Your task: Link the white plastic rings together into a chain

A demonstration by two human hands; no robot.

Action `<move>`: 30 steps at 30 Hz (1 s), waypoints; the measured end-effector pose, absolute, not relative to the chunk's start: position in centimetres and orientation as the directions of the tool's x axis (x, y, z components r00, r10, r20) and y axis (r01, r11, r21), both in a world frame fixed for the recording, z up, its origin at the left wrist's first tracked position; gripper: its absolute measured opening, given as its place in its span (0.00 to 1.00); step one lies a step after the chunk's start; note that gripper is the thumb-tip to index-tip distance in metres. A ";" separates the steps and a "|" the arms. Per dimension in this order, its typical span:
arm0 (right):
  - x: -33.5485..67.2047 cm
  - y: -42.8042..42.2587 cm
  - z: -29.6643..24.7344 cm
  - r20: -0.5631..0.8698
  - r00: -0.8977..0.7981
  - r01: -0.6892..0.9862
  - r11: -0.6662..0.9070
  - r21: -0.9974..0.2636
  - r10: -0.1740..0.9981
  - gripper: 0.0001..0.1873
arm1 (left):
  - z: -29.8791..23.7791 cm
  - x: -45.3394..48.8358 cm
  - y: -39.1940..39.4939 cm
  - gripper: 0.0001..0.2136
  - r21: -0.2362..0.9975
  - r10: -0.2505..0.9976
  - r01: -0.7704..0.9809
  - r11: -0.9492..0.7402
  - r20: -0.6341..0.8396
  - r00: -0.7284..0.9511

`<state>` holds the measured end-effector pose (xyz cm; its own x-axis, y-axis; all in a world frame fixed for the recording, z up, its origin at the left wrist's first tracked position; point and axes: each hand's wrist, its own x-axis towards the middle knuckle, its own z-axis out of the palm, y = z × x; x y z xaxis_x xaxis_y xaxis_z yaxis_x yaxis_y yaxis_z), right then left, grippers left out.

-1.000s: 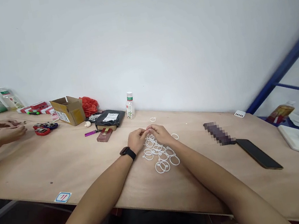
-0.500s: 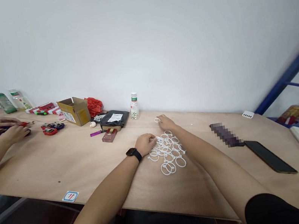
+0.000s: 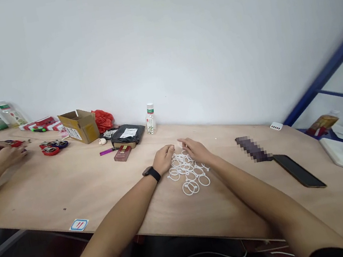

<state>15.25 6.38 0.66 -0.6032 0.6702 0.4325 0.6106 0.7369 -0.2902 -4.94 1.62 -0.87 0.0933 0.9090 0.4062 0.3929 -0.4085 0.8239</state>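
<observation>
A loose pile of thin white plastic rings with small knobs [image 3: 187,172] lies on the wooden table in front of me. My left hand [image 3: 164,158], with a black watch on its wrist, curves around the pile's far left edge. Its loosely bent fingers lie against the rings, and I see no clear grip. Across from it, my right hand [image 3: 195,150] is cupped at the far right edge, fingers reaching toward the left hand. A bit of white shows by its fingertips, partly hidden. Both palms face inward, a small gap between them.
To the left are a maroon box [image 3: 122,153], a purple lighter [image 3: 107,151], a black parcel [image 3: 128,133], a carton [image 3: 80,128] and a bottle [image 3: 150,119]. A phone [image 3: 298,170] lies right. Another person's hands [image 3: 1,152] work at far left.
My right hand has come back from beyond the pile toward my left hand; the single ring at its fingertips no longer lies apart. My left hand has slid slightly forward. The view has shifted a little.
</observation>
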 end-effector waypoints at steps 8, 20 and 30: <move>16.0 -0.3 0.1 0.549 -0.632 0.461 0.835 -0.301 0.547 0.15 | -0.8 -3.3 0.6 0.24 0.949 0.907 0.045 -0.312 0.283 0.312; 16.4 -0.4 -0.3 0.617 -0.399 0.510 0.724 -0.465 0.678 0.16 | -0.3 -3.3 -0.1 0.10 0.658 0.758 0.377 -0.652 0.573 0.311; 19.2 2.3 -1.3 0.500 -0.410 0.663 0.626 -0.410 0.763 0.16 | -0.3 -4.5 0.7 0.04 0.484 0.656 0.541 -0.687 0.734 0.176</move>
